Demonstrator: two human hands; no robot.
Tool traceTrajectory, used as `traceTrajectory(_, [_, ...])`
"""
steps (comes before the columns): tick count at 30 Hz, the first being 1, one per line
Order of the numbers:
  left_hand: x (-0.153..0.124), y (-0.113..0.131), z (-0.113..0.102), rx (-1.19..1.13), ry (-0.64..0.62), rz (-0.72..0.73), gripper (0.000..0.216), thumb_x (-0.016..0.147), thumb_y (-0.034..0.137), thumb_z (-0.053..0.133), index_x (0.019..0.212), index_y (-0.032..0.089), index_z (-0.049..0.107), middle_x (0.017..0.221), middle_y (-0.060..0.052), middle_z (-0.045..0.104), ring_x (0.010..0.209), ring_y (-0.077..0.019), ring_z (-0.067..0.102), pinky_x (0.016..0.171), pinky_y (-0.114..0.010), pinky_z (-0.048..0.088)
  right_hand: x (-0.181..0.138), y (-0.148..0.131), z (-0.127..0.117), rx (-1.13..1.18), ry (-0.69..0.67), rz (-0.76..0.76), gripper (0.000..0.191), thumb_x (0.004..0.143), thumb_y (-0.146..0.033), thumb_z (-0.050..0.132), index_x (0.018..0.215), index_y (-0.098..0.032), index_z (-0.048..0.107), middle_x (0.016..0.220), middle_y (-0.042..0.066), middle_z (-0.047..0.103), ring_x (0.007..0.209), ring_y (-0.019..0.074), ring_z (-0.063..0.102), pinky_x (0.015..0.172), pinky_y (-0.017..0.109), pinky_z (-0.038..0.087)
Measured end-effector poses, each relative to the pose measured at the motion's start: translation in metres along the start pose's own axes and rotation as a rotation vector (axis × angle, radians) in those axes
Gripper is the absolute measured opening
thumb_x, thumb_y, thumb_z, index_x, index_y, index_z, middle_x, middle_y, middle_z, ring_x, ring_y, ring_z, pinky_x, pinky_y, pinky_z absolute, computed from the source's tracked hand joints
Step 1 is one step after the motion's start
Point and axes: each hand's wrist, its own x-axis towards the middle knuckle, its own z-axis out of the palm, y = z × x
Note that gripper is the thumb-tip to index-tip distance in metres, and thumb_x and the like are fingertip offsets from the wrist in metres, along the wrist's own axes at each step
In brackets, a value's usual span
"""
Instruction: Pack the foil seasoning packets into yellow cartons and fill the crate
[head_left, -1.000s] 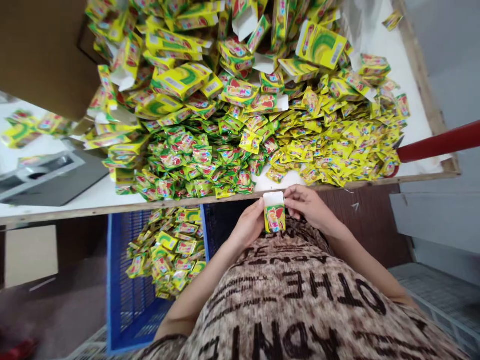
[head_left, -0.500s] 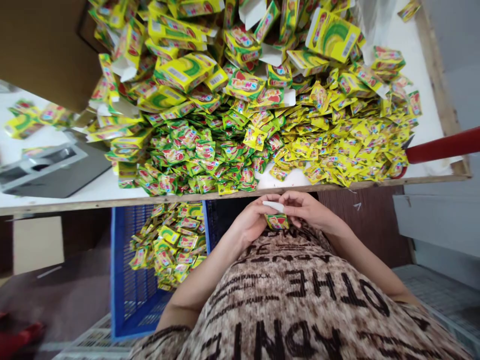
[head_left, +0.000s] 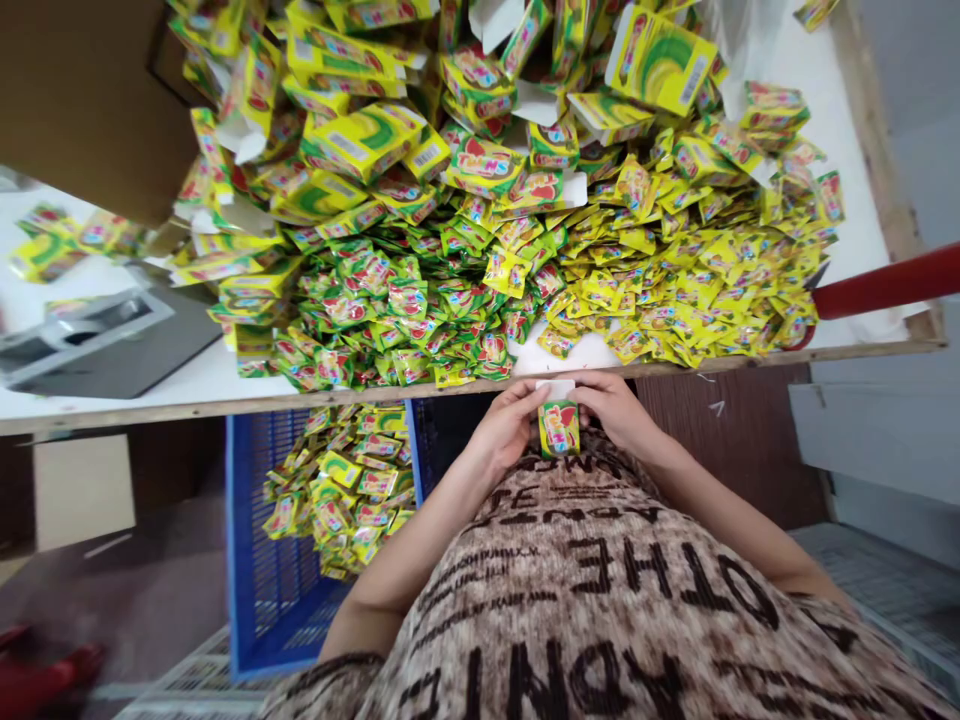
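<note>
– While we look down over the lettered brown top point(head_left: 562, 620), where do we find the small carton point(head_left: 559, 430)?

– We find it just below the middle of the frame, in front of the near edge of the surface point(head_left: 577, 352). Its printed face, yellow and green with some red, is turned up to us, and a white flap stands at its upper end.

– How do we see it held?

– Between both hands, and we see them clamped on it: the left hand point(head_left: 510, 425) pinches the left edge near the top, and the right hand point(head_left: 611, 405) has its fingertips at the upper right corner.

– What have we on the surface?

– Left of centre, near the edge, we have a heap of green packets point(head_left: 405, 295), and to the right a spread of yellow packets point(head_left: 697, 305). Across the top of the frame we see piled cartons point(head_left: 367, 140), several with white flaps sticking out.

– And toward the sides?

– We make out a brown cardboard box point(head_left: 82, 100) in the upper left, a grey object point(head_left: 165, 335) at the left below it, and a red bar point(head_left: 892, 283) reaching in at the right.

– Lower down?

– At lower left we have a blue crate point(head_left: 251, 560) with more cartons point(head_left: 345, 490) inside.
</note>
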Motion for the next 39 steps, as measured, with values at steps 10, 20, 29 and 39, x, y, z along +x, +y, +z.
traceTrajectory(10, [0.005,-0.009,0.000,0.266,0.062,0.319,0.026,0.069,0.037,0.080,0.086,0.017,0.077,0.083,-0.004,0.076,0.072,-0.0171,0.066,0.071,-0.031,0.053,0.001,-0.005,-0.014,-0.005,-0.044,-0.046,0.029,0.070,-0.044,0.078,0.084,-0.018,0.077,0.068,0.001,0.069,0.052,0.0095,0.052,0.049,0.023,0.046])
traceTrajectory(20, [0.008,-0.008,-0.002,0.353,0.054,0.389,0.018,0.071,0.029,0.077,0.086,0.018,0.076,0.082,-0.002,0.073,0.071,-0.0133,0.062,0.073,-0.026,0.048,0.001,-0.005,-0.012,-0.006,-0.016,-0.025,0.023,0.062,-0.032,0.083,0.077,-0.016,0.074,0.069,0.001,0.068,0.056,0.0089,0.055,0.050,0.021,0.046])
traceTrajectory(29, [0.000,-0.001,-0.010,0.551,-0.013,0.455,0.014,0.071,0.028,0.078,0.082,0.019,0.077,0.086,-0.005,0.073,0.081,-0.0175,0.063,0.080,-0.028,0.047,-0.008,-0.007,-0.015,-0.135,-0.073,-0.096,0.027,0.066,-0.038,0.082,0.080,-0.017,0.073,0.074,0.003,0.071,0.060,0.0123,0.059,0.055,0.026,0.049])
traceTrajectory(39, [-0.008,-0.020,-0.012,0.473,-0.113,0.389,0.030,0.074,0.033,0.077,0.101,0.020,0.072,0.098,-0.005,0.070,0.084,-0.0168,0.064,0.081,-0.027,0.049,-0.004,-0.001,-0.018,-0.498,0.033,-0.368,0.021,0.085,-0.041,0.065,0.081,-0.022,0.073,0.084,0.005,0.071,0.079,0.0203,0.064,0.076,0.035,0.049])
